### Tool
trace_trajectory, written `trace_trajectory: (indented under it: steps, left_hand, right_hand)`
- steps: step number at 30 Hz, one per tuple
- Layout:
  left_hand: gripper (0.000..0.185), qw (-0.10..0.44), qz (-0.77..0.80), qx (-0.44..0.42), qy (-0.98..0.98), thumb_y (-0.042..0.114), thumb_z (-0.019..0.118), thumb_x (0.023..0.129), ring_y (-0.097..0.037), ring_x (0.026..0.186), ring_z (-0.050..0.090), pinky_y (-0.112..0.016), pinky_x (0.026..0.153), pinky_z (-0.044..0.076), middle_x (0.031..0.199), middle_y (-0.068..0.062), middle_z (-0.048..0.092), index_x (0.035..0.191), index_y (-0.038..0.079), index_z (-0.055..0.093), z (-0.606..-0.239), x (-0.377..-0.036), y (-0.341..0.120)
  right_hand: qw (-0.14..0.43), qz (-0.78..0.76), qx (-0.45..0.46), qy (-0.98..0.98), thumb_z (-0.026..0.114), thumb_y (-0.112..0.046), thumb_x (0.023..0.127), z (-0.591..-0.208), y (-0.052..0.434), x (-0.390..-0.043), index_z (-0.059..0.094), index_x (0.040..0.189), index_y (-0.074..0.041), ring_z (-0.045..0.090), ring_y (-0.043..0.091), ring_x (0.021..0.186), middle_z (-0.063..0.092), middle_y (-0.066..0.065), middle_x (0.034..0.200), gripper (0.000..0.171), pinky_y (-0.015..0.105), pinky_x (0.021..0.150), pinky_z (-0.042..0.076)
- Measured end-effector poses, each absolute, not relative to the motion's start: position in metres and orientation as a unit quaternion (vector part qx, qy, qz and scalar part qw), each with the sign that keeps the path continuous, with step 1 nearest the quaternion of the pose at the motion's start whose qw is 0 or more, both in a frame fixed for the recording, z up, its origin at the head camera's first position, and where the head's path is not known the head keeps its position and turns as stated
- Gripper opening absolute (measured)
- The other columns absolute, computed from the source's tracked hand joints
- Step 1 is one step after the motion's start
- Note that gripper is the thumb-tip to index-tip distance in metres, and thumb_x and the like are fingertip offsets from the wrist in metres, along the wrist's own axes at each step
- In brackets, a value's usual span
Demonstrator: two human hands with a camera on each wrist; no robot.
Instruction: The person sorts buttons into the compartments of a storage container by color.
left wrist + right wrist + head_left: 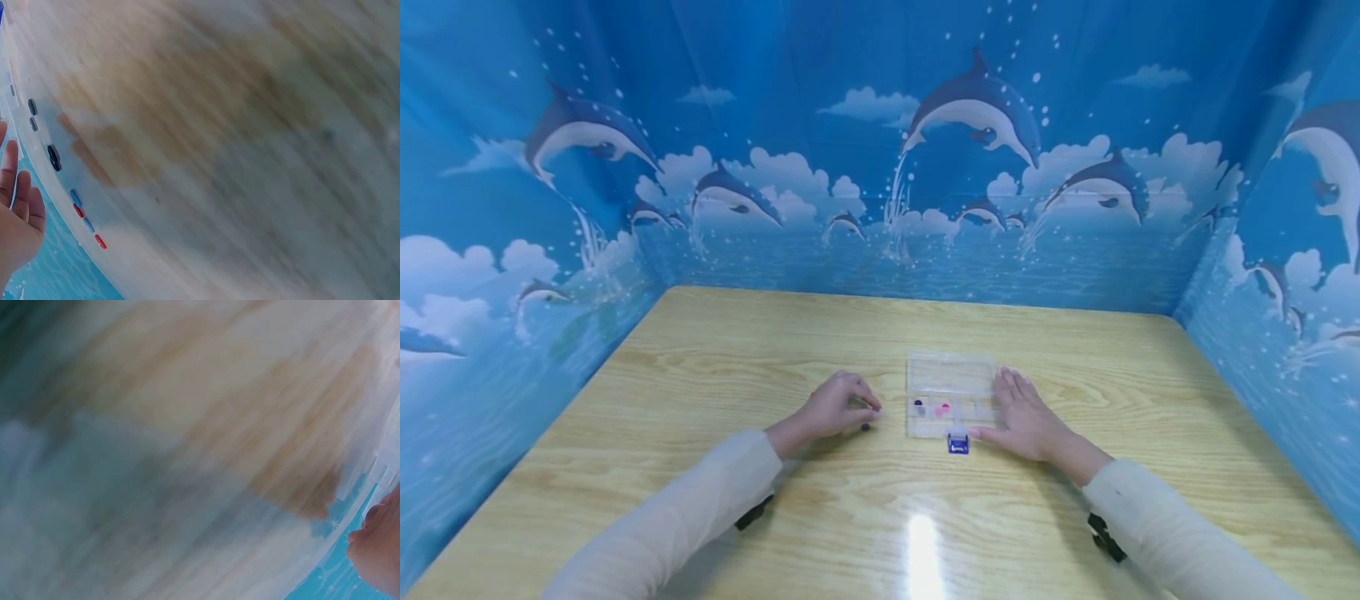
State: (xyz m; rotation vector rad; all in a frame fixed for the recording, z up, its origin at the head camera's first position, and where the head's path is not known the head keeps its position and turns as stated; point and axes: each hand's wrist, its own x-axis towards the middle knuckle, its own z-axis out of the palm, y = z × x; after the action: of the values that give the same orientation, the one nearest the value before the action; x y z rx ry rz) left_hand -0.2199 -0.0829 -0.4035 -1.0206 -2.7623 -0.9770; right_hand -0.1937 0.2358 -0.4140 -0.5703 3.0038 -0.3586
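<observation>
My left hand [841, 406] hovers over the table left of a clear plastic box, thumb and fingertips close together; I cannot tell whether a small piece sits between them. A small dark disc [865, 427] lies under the thumb. In the left wrist view, several dark discs [54, 157] and some red [100, 241] and blue discs [75, 198] lie in a row beside that hand. The lidded box [922, 428] stands open, with a dark piece [918, 403] and a red piece [945, 407] in its compartments. My right hand [1028, 421] lies with straight fingers along its right side, thumb near the blue clasp [958, 444].
The light wood table [737, 333] runs back to a blue dolphin-print curtain [880, 233], which also hangs on both sides. A bit of orange [812, 393] shows behind the left hand. Dark wrist bands [1105, 537] show under the sleeves.
</observation>
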Motion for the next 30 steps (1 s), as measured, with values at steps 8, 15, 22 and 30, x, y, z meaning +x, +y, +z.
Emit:
trace_trajectory:
  steps: [8, 15, 22, 30]
  left_hand:
    - [0.015, 0.003, -0.295, -0.322, -0.9, 0.021, 0.075, 0.075, -0.012, 0.082, 0.053, -0.027, 0.078, 0.04, 0.084, 0.001, 0.068, 0.086, 0.012, 0.074, -0.404, -0.219, -0.089]
    - [0.018, 0.001, -0.278, -0.337, -0.9, 0.024, 0.076, 0.074, -0.011, 0.081, 0.055, -0.027, 0.079, 0.04, 0.084, 0.001, 0.07, 0.086, 0.012, 0.074, -0.407, -0.22, -0.094]
    - [0.016, -0.008, -0.286, -0.352, -0.891, 0.023, 0.075, 0.075, -0.011, 0.08, 0.059, -0.03, 0.082, 0.041, 0.084, 0.001, 0.071, 0.086, 0.012, 0.074, -0.409, -0.22, -0.096]
    - [0.014, -0.004, -0.293, -0.344, -0.892, 0.022, 0.075, 0.075, -0.012, 0.082, 0.057, -0.026, 0.08, 0.039, 0.084, 0.001, 0.07, 0.085, 0.012, 0.074, -0.413, -0.22, -0.097]
  right_hand:
    - [0.038, -0.12, -0.181, 0.975, 0.049, -0.06, 0.086, -0.413, 0.235, -0.193, 0.015, 0.141, 0.014, 0.01, 0.047, 0.138, 0.011, 0.033, 0.149, 0.099, 0.054, 0.113, 0.01]
    - [0.036, -0.119, -0.183, 0.975, 0.049, -0.06, 0.085, -0.413, 0.235, -0.193, 0.015, 0.14, 0.015, 0.01, 0.047, 0.138, 0.011, 0.033, 0.148, 0.099, 0.054, 0.113, 0.011]
    - [0.034, -0.118, -0.184, 0.975, 0.049, -0.061, 0.085, -0.414, 0.236, -0.194, 0.015, 0.141, 0.015, 0.01, 0.047, 0.138, 0.011, 0.033, 0.149, 0.1, 0.054, 0.113, 0.011]
    - [0.036, -0.123, -0.184, 0.975, 0.049, -0.06, 0.085, -0.414, 0.236, -0.194, 0.015, 0.141, 0.014, 0.01, 0.046, 0.139, 0.01, 0.033, 0.149, 0.099, 0.054, 0.113, 0.01]
